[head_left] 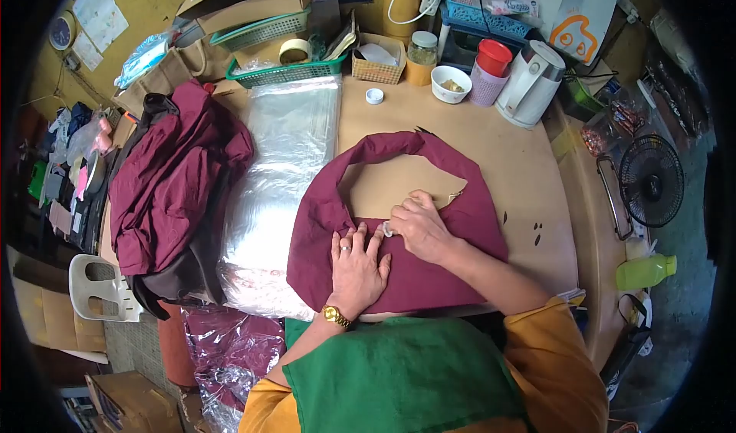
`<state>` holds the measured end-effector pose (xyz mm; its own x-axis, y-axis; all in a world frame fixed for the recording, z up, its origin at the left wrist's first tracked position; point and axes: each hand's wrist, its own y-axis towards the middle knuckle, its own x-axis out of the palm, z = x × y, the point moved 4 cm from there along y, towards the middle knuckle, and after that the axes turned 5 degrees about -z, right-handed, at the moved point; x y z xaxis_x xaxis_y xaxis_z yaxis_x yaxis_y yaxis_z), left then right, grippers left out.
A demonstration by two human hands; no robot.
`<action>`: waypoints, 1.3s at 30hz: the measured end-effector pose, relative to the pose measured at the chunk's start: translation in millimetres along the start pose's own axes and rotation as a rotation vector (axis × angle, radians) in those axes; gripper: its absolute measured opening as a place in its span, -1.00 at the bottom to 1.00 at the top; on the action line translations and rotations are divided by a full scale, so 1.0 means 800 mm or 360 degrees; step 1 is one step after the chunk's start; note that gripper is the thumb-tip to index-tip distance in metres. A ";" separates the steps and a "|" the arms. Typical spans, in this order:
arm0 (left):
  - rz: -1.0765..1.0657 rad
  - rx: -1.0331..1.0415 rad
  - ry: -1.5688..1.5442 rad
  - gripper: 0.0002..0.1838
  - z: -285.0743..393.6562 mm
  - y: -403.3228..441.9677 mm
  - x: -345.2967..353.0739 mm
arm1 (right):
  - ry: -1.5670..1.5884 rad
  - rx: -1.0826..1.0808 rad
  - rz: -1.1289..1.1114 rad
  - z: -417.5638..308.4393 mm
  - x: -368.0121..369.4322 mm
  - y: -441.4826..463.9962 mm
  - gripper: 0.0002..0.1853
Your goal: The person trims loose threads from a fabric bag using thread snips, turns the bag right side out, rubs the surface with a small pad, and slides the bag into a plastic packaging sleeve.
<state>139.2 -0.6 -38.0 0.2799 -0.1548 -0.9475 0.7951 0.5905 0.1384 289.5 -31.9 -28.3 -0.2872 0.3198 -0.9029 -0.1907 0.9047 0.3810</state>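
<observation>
A maroon cloth bag (429, 279) with a wide looped strap lies flat on the brown table in front of me. My left hand (359, 268), with a ring and a gold watch, presses on it with the fingers spread, just below the strap opening. Beside its fingertips my right hand (419, 227) is closed on a small whitish piece (387, 229) at the upper edge of the bag's body. What that piece is cannot be made out.
Clear plastic sheets (284, 180) and a heap of maroon and black cloth (176, 180) lie to the left. Along the back stand a green basket (287, 72), a white bowl (451, 85), a red-lidded container (491, 61) and a kettle (530, 84). A fan (651, 180) is at the right.
</observation>
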 end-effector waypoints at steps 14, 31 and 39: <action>-0.0229 0.0120 0.0175 -0.26 0.010 -0.011 0.002 | 0.0455 0.1144 0.0289 0.181 -0.057 0.075 -0.83; 0.0047 -0.0259 0.0261 -0.19 -0.042 0.007 -0.031 | -0.0093 0.0729 -0.0201 -0.025 -0.030 -0.059 -0.55; -0.0125 0.0000 -0.1094 -0.40 -0.129 -0.005 -0.051 | -0.0389 0.1340 -0.0336 0.061 -0.035 -0.086 -0.23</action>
<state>68.8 84.8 -29.9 0.4992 -0.6638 -0.5569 0.8268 0.5573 0.0769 357.0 -89.6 -38.9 -0.0980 0.0876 -0.9913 0.5612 0.8275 0.0176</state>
